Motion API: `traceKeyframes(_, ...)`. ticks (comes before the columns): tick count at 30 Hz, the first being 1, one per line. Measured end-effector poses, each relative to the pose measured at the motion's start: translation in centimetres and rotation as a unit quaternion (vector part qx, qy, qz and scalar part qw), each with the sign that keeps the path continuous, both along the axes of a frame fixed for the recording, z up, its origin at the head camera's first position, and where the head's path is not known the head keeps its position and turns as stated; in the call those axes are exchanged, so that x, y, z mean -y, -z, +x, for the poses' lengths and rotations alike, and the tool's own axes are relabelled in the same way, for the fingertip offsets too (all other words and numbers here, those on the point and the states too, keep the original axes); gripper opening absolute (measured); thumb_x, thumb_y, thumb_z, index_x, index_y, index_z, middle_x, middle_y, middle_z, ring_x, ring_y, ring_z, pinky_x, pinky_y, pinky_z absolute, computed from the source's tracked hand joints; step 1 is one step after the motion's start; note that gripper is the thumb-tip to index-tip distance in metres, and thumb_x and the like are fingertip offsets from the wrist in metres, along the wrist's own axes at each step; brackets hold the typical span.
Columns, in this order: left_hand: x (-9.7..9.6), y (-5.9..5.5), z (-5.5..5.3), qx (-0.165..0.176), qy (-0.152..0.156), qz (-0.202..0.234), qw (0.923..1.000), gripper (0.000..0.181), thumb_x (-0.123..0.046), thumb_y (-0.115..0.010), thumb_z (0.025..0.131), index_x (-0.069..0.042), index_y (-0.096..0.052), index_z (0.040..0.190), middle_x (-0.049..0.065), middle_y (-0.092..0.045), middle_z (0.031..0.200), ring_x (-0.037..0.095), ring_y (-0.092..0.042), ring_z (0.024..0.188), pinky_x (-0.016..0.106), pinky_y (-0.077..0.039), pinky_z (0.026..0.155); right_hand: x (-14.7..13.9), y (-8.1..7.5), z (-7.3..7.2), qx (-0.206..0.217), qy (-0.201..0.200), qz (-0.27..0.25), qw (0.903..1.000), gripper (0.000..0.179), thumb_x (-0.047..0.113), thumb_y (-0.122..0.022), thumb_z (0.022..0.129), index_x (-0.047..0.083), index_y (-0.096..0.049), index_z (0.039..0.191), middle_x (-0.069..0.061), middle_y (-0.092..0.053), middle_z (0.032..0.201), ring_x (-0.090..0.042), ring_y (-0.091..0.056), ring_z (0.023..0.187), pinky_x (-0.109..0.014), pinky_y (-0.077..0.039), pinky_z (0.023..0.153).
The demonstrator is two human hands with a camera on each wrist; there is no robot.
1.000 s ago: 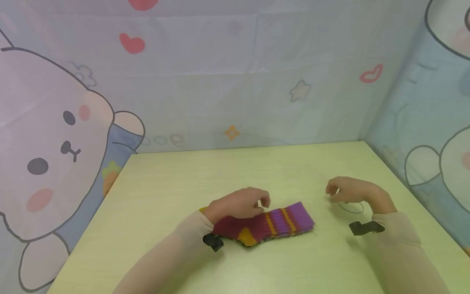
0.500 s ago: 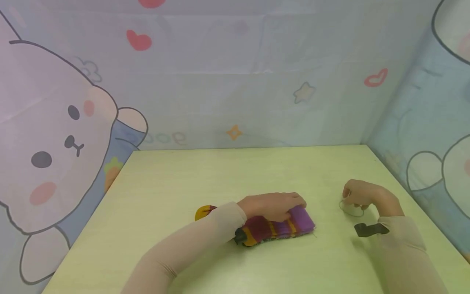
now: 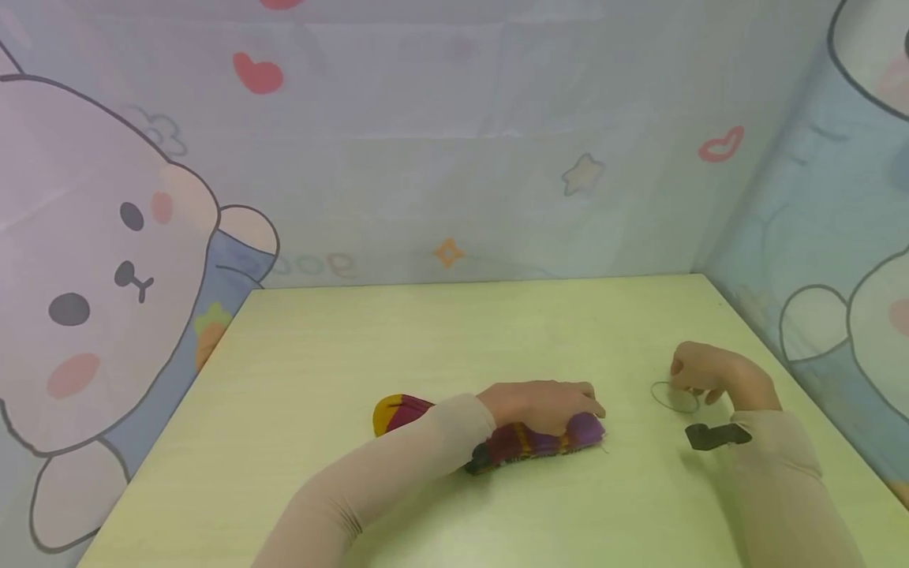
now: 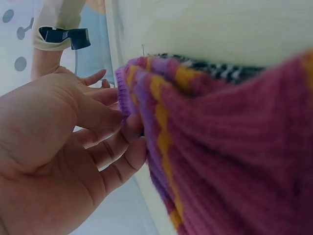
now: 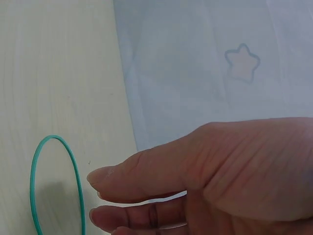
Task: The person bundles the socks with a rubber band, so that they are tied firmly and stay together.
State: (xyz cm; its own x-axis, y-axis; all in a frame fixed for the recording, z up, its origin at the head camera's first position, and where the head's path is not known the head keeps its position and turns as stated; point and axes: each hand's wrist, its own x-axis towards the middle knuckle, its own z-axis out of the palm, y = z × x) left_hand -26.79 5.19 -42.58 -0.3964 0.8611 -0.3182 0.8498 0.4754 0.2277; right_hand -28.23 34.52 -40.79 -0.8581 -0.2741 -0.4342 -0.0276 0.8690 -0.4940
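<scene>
Lying on the bench (image 3: 319,347), the striped sock (image 3: 507,447) comes first, stretched long from left to right. I see its yellow toe (image 3: 387,412) at the left end, and a sleeve (image 3: 426,442) hides part of it. Next is the left grip (image 3: 543,404), on top of the sock near its right end. Its fingers are bent and seem to pinch the purple cuff, so the sock runs back to the left from there. The left grip is the near one for the sock. Further right, the thin green loop (image 5: 55,136) is just left of the right grip (image 3: 713,373). I can see a small gap between that thumb and finger, with nothing held. The right grip is nearer the loop and well apart from the sock.
</scene>
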Motion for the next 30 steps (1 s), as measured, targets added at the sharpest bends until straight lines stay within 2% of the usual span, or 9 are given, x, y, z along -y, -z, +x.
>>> traceKeyframes(1, -0.1, 0.1, 0.0, -0.002, 0.002, 0.006, 1.0000, 0.059, 0.007, -0.054, 0.096, -0.022, -0.050, 0.148, -0.006, -0.043, 0.141, 0.002, -0.049, 0.121, 0.013, -0.039, 0.096, -0.1, 0.0, 0.0, 0.001, 0.002, 0.001, 1.0000, 0.009, -0.001, -0.055, 0.082, 0.002, -0.056, 0.073, -0.002, -0.047, 0.073, -0.018, -0.047, 0.069, -0.039, -0.055, 0.064)
traceKeyframes(3, -0.2, 0.1, 0.0, -0.006, 0.004, 0.021, 0.9997, 0.048, 0.001, -0.055, 0.099, -0.020, -0.057, 0.142, -0.005, -0.046, 0.132, 0.002, -0.052, 0.110, 0.011, -0.040, 0.091, -0.1, 0.2, -0.1, 0.004, 0.007, 0.005, 1.0000, 0.022, -0.002, -0.055, 0.081, 0.009, -0.047, 0.064, 0.002, -0.040, 0.063, -0.015, -0.040, 0.062, -0.037, -0.053, 0.063)
traceKeyframes(7, -0.8, 0.1, -0.1, -0.017, 0.009, 0.058, 0.9981, 0.024, -0.011, -0.056, 0.103, -0.017, -0.068, 0.123, -0.006, -0.052, 0.115, 0.000, -0.053, 0.101, 0.009, -0.040, 0.086, -0.4, 0.3, -0.2, 0.005, 0.012, 0.005, 0.9999, 0.024, 0.001, -0.057, 0.087, 0.010, -0.048, 0.066, 0.002, -0.038, 0.065, -0.015, -0.039, 0.062, -0.037, -0.053, 0.062)
traceKeyframes(11, -1.0, 0.2, -0.3, 0.009, 0.006, 0.075, 0.9971, 0.014, -0.015, -0.053, 0.104, -0.016, -0.066, 0.110, -0.010, -0.056, 0.106, 0.002, -0.053, 0.095, 0.010, -0.041, 0.082, -0.5, 0.3, 0.0, 0.006, 0.010, 0.001, 0.9999, 0.028, 0.005, -0.060, 0.092, 0.011, -0.047, 0.068, 0.001, -0.040, 0.070, -0.018, -0.045, 0.071, -0.040, -0.055, 0.066)
traceKeyframes(14, -0.9, 0.5, -0.4, 0.038, -0.001, 0.088, 0.9954, 0.012, -0.013, -0.050, 0.105, -0.015, -0.062, 0.109, -0.010, -0.059, 0.103, 0.003, -0.052, 0.091, 0.011, -0.041, 0.080, -0.4, 0.3, 0.1, 0.009, 0.011, -0.008, 0.9999, 0.035, 0.005, -0.059, 0.093, 0.016, -0.040, 0.065, 0.003, -0.037, 0.067, -0.018, -0.044, 0.070, -0.040, -0.054, 0.068)
traceKeyframes(18, -1.0, 0.9, -0.6, 0.048, -0.007, 0.100, 0.9938, 0.015, -0.014, -0.049, 0.106, -0.015, -0.062, 0.113, -0.010, -0.061, 0.107, 0.002, -0.054, 0.095, 0.010, -0.041, 0.083, -0.3, 0.2, 0.1, 0.011, 0.016, -0.011, 0.9997, 0.038, 0.004, -0.059, 0.091, 0.017, -0.037, 0.063, 0.004, -0.035, 0.064, -0.016, -0.042, 0.068, -0.040, -0.053, 0.067)
traceKeyframes(24, -1.3, 1.1, -0.6, 0.023, 0.002, 0.072, 0.9972, 0.022, -0.014, -0.049, 0.106, -0.013, -0.066, 0.120, -0.006, -0.063, 0.113, 0.003, -0.057, 0.108, 0.011, -0.041, 0.090, -0.3, 0.2, 0.1, 0.012, 0.015, -0.011, 0.9997, 0.033, 0.004, -0.059, 0.091, 0.015, -0.042, 0.065, 0.002, -0.039, 0.068, -0.018, -0.043, 0.069, -0.041, -0.054, 0.068)
traceKeyframes(27, -1.4, 1.0, -0.6, 0.006, 0.012, 0.058, 0.9983, 0.024, -0.013, -0.050, 0.105, -0.014, -0.068, 0.121, -0.005, -0.060, 0.113, 0.005, -0.056, 0.108, 0.011, -0.041, 0.091, -0.5, 0.2, 0.1, 0.012, 0.015, -0.009, 0.9998, 0.027, 0.004, -0.060, 0.091, 0.011, -0.048, 0.067, 0.001, -0.044, 0.072, -0.020, -0.049, 0.073, -0.043, -0.055, 0.069)
traceKeyframes(30, -1.3, 0.9, -0.7, 0.012, 0.012, 0.063, 0.9979, 0.024, -0.011, -0.051, 0.105, -0.015, -0.069, 0.119, -0.005, -0.056, 0.113, 0.005, -0.054, 0.106, 0.011, -0.041, 0.090, -0.6, 0.2, 0.0, 0.009, 0.013, -0.008, 0.9998, 0.019, 0.004, -0.060, 0.091, 0.006, -0.055, 0.072, -0.003, -0.049, 0.078, -0.025, -0.056, 0.081, -0.047, -0.056, 0.071)
